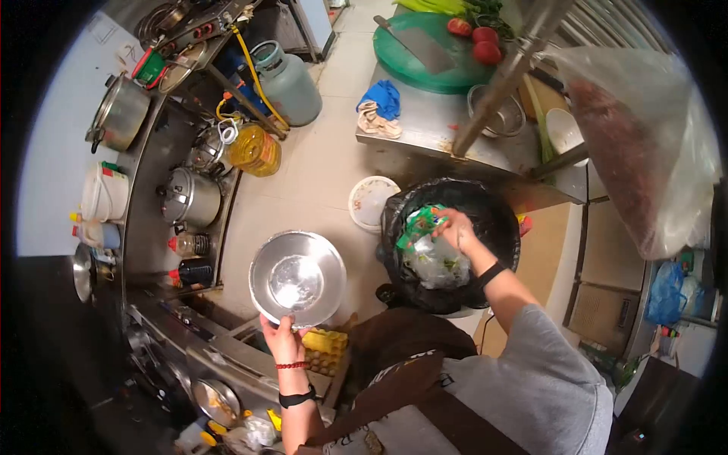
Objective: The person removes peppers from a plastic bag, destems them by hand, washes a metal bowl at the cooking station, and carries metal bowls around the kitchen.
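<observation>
My left hand (pixel 283 339) grips the near rim of a shiny metal basin (pixel 297 279), thumb over the edge. Nothing lies inside the basin, which is held level above the floor. On the other side my right hand (pixel 456 230) is over a bin lined with a black bag (pixel 494 220), its fingers closed on a green printed plastic wrapper (pixel 418 223). Below that wrapper, clear plastic (pixel 440 265) with some green scraps lies in the bin. A white round lid (pixel 374 203) sits on the floor beside the bin.
A steel table holds a green cutting board (pixel 425 72) with a cleaver (pixel 418 45) and tomatoes (pixel 486 51). A bag of red meat (pixel 618 144) hangs at right. Left are a gas cylinder (pixel 288 87), an oil jug (pixel 255 152) and pots (pixel 189 199). Egg trays (pixel 324 350) stand near me.
</observation>
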Action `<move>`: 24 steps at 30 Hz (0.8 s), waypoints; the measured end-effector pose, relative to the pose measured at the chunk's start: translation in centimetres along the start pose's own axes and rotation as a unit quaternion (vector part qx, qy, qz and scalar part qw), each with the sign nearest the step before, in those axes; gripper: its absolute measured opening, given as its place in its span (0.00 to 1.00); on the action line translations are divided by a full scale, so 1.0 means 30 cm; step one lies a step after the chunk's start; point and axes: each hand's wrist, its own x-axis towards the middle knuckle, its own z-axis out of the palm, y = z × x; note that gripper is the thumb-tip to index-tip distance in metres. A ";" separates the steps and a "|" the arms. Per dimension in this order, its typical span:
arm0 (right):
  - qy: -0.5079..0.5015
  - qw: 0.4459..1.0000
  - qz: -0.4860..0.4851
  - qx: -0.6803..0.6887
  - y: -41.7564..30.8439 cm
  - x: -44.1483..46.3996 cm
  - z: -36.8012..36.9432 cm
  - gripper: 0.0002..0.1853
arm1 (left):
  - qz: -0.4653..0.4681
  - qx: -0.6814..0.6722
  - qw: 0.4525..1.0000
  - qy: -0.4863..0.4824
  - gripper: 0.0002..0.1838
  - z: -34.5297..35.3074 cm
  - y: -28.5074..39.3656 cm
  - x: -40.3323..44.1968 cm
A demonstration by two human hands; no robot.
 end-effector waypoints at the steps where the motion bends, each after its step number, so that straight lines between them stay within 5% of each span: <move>1: -0.032 0.998 0.026 0.040 -0.080 -0.024 0.045 0.18 | 0.000 0.019 1.000 0.006 0.29 -0.022 0.031 0.052; 5: -0.016 0.979 -0.059 0.195 -0.221 -0.005 0.155 0.17 | -0.017 0.035 0.999 0.013 0.31 -0.101 0.110 0.291; 8: 0.088 0.978 -0.072 0.172 -0.344 0.078 0.151 0.19 | -0.043 0.034 0.998 -0.001 0.34 -0.102 0.160 0.505; 15: 0.254 0.897 0.039 0.359 -0.587 0.301 0.246 0.31 | -0.065 0.027 0.989 -0.127 0.34 0.066 0.394 1.040; 18: 0.324 0.839 0.113 0.423 -0.721 0.416 0.268 0.35 | -0.072 0.029 0.983 -0.168 0.33 0.140 0.511 1.253; 24: 0.479 0.646 0.055 0.592 -0.833 0.664 0.072 0.37 | -0.077 0.090 0.962 -0.246 0.35 0.536 0.681 1.547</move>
